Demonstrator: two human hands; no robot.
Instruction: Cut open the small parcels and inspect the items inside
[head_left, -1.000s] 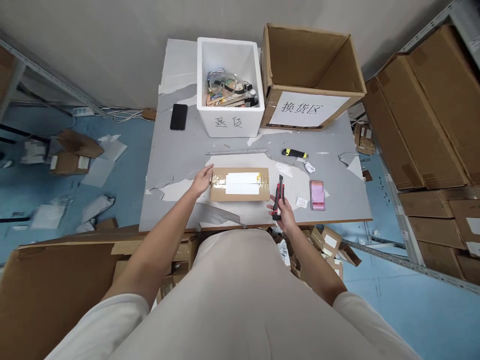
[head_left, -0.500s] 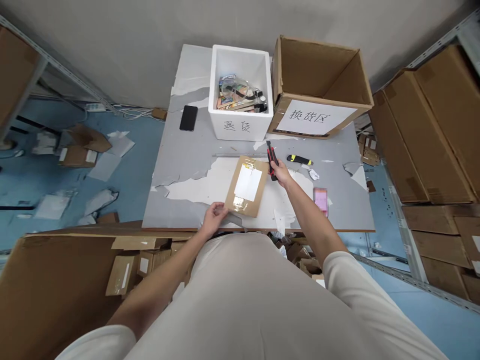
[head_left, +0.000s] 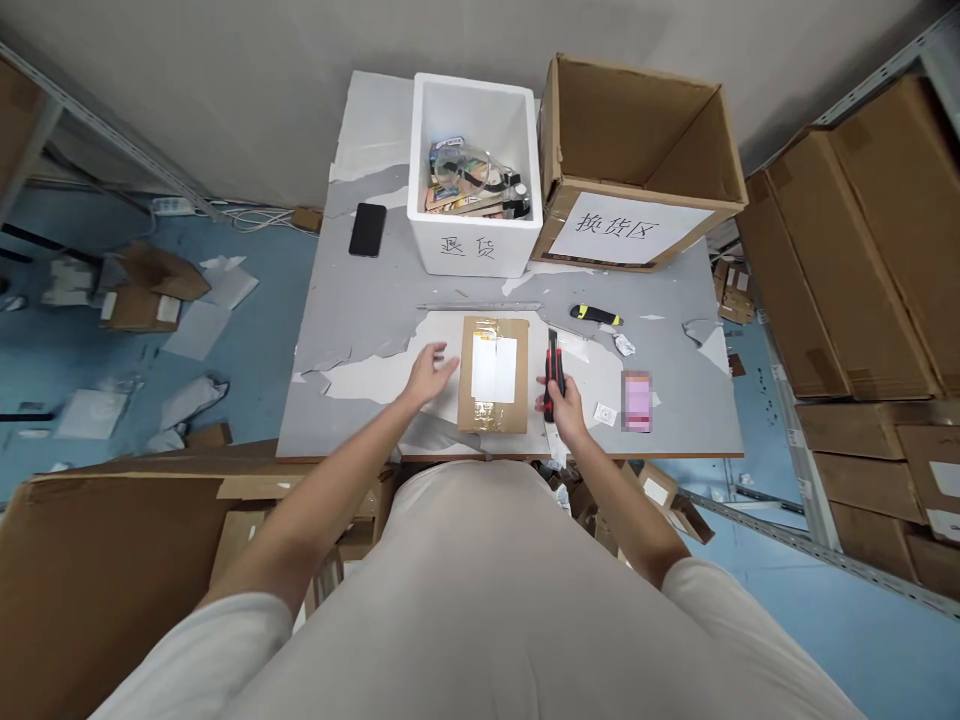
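A flat brown cardboard package (head_left: 493, 375) with a white label and clear tape lies on the table before me. Just left of it, my left hand (head_left: 433, 374) is empty, its fingers apart and not touching the package. My right hand (head_left: 564, 405) is closed round a red and black utility knife (head_left: 554, 378) at the package's right side, the knife's tip pointing away from me. A black and yellow knife (head_left: 596, 316) lies farther back to the right.
A white foam box (head_left: 474, 248) holding assorted items and an open cardboard box (head_left: 645, 232) stand at the back of the table (head_left: 330, 300). A black phone (head_left: 367, 230), a pink blurred item (head_left: 637, 402) and crumpled paper (head_left: 624, 345) lie around. Shelved cartons (head_left: 840, 270) are at right.
The package has turned to sit straight. My left hand has let go of its corner and moved up. My right hand has moved nearer to me with the knife.
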